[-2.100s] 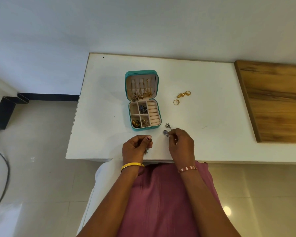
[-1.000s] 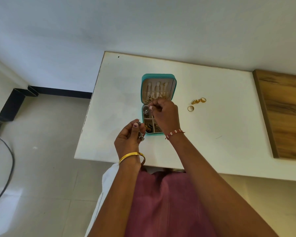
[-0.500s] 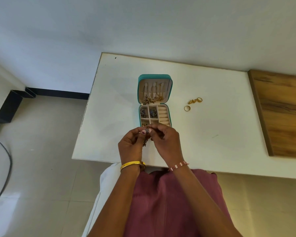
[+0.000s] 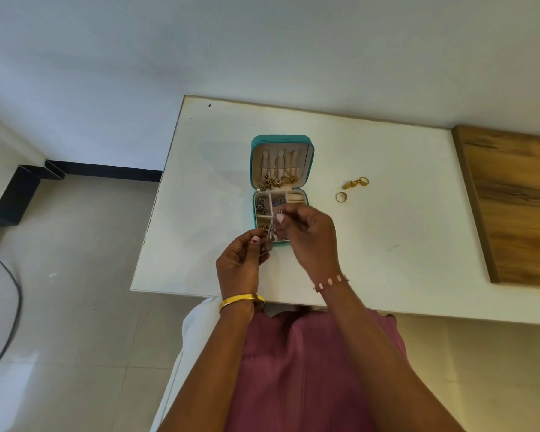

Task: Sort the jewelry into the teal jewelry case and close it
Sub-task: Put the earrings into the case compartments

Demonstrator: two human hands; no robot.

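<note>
Teal jewelry case (image 4: 309,169) open, right hand (image 4: 306,236) and left hand (image 4: 239,266) pinching silver jewelry (image 4: 272,233)

Case (image 4: 281,141) open near table (image 4: 387,244) left edge, lid behind tray. Chains (image 4: 278,180) in lid. Rings (image 4: 354,188) right of case, apart from it. Board (image 4: 512,207) at far right. Left hand (image 4: 239,263) and right hand (image 4: 309,235) before case, over tray's near part.

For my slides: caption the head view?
Both hands lift a silver earring over the open teal case; gold rings wait nearby.
</note>
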